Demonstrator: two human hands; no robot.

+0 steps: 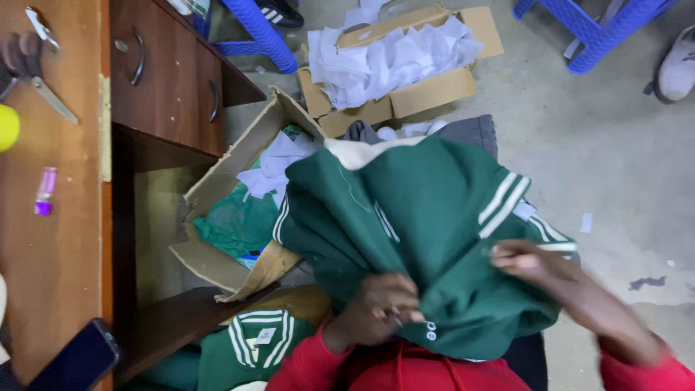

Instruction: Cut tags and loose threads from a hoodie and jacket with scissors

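Both hands, left hand (380, 308) and right hand (525, 259), grip a green sweatshirt (420, 239) over the lap. 2 torn cardboard boxes (405, 101) sit on grey concrete floor (615, 159); wooden worktop (58, 253) at left.

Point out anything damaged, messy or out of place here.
The cardboard box beside the desk is torn and crushed, its flaps splayed. White scraps lie scattered on the floor. Both hands grip a bunched green sweater.

A wooden desk (51, 253) with drawers (170, 80) stands on grey, perhaps concrete, floor (615, 166) beside blue plastic stools (594, 29)
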